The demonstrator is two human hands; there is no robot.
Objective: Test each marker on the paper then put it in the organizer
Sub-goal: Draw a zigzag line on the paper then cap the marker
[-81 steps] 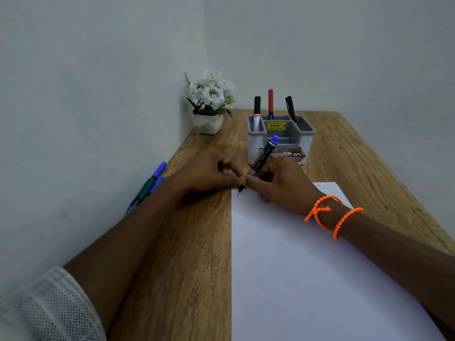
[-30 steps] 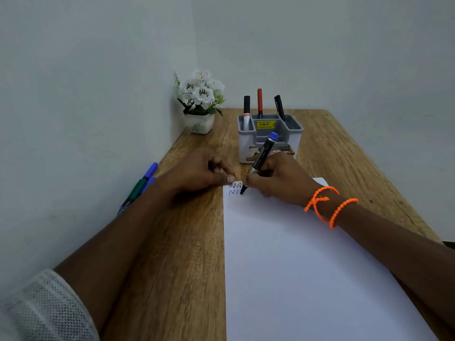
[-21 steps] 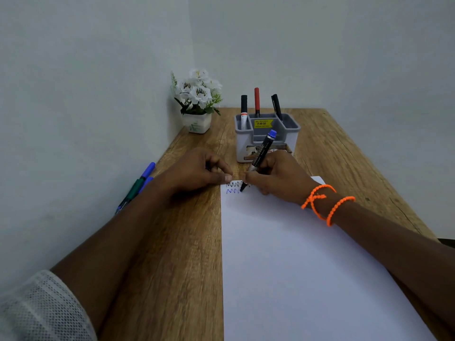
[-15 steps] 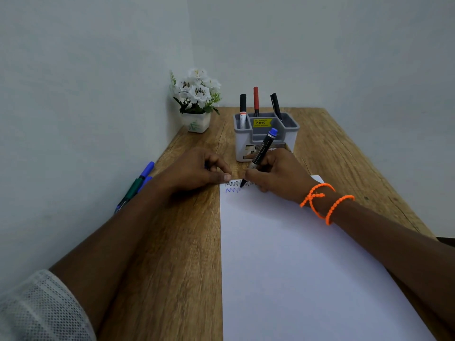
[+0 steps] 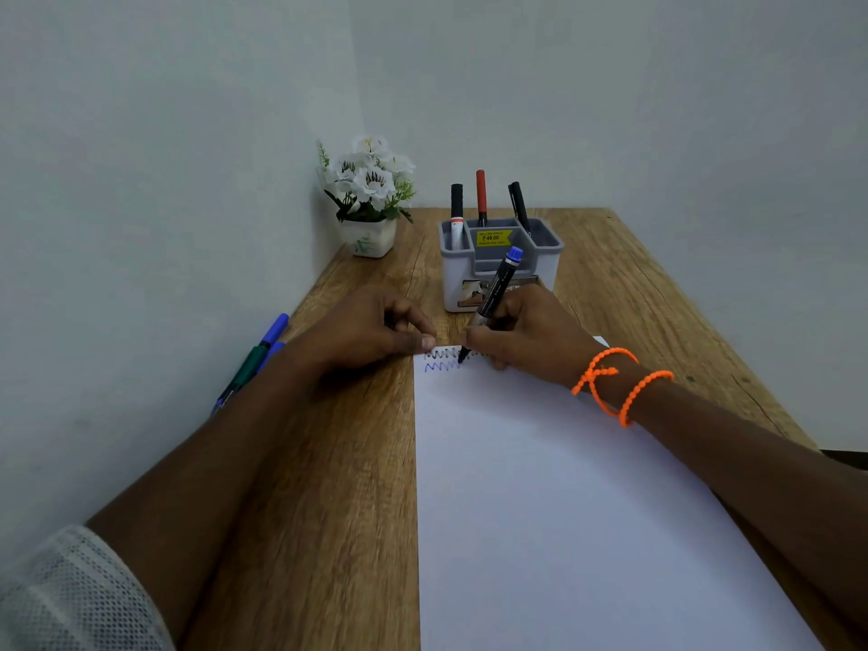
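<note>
blue marker (image 5: 494, 290) tip on the paper (image 5: 563, 486) at the end of a blue zigzag.
the right hand (image 5: 526, 338) grips the marker, tilted with its blue end toward the organizer (image 5: 500, 263), the tip touching the sheet's far left corner under a dark zigzag. the left hand (image 5: 361, 328), fingers curled and holding nothing visible, has its thumb tip at the paper's corner edge. three markers stand in the organizer; more markers (image 5: 253, 361) lie by the wall, near a flower pot (image 5: 368, 199).
</note>
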